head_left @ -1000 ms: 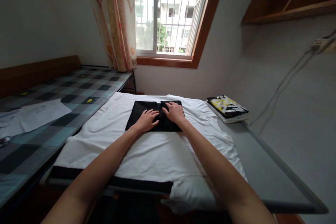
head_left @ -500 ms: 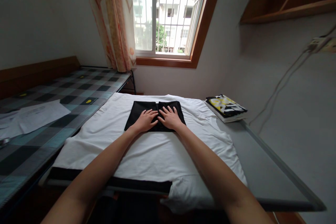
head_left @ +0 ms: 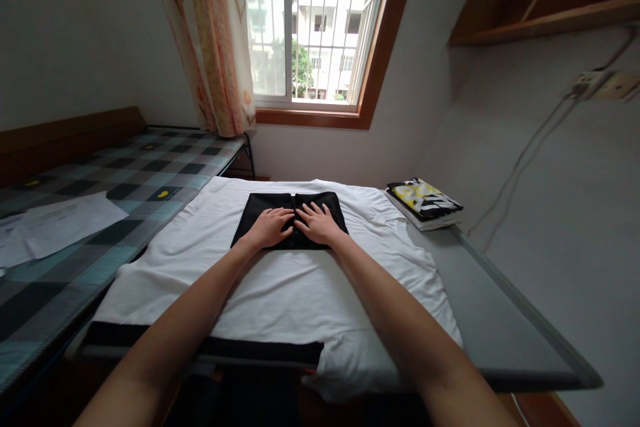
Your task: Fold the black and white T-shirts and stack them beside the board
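Observation:
A white shirt-like garment (head_left: 280, 293) lies spread over the table, wrinkled at its right side, with a black band along its near edge. On its far half rests a flat black piece (head_left: 265, 203), split by a gap or seam down the middle; I cannot tell whether it is cloth or a thin board. My left hand (head_left: 270, 227) lies flat on the left half of the black piece, fingers stretched out. Flat on the right half is my right hand (head_left: 316, 223), its fingers spread. The fingertips of both hands come close together near the middle seam.
A folded stack with a black, yellow and white top (head_left: 425, 200) sits at the table's far right. The grey tabletop (head_left: 500, 327) shows along the right. To the left is a checked mattress (head_left: 165, 175) with paper sheets (head_left: 75, 223). A window and curtain (head_left: 220, 47) are ahead.
The whole view has shifted slightly, so things appear a little farther left. Both hands stay flat on the black piece, with hardly any movement.

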The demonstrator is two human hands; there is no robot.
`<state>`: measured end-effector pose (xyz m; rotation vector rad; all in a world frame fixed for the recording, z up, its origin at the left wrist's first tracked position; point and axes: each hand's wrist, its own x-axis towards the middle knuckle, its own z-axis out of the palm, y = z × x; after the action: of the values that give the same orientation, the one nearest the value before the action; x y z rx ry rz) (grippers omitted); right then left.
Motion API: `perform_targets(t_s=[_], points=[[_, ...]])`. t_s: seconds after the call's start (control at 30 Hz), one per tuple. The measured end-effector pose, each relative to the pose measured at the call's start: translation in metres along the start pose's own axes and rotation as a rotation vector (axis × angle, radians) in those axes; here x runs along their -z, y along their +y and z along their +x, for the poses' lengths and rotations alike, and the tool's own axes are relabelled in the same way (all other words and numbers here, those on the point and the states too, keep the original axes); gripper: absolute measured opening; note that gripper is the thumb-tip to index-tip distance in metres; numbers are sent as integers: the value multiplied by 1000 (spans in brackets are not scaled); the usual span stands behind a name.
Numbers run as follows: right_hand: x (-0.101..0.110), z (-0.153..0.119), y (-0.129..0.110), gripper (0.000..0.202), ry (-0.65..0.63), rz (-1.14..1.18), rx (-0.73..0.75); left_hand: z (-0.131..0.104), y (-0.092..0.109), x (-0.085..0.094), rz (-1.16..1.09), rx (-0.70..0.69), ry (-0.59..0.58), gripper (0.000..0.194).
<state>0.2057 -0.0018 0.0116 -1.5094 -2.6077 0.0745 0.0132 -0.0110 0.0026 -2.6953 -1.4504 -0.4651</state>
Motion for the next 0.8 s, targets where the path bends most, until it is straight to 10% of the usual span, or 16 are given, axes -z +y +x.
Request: perform_targets(t_s=[0.6,0.8], points=[[9,-9,4,39,385,180,-96,3,5,-14,-55,-33,57,46],[6,-23,37,44,302,117,-220,1,9,-7,-76,-49,27,50]])
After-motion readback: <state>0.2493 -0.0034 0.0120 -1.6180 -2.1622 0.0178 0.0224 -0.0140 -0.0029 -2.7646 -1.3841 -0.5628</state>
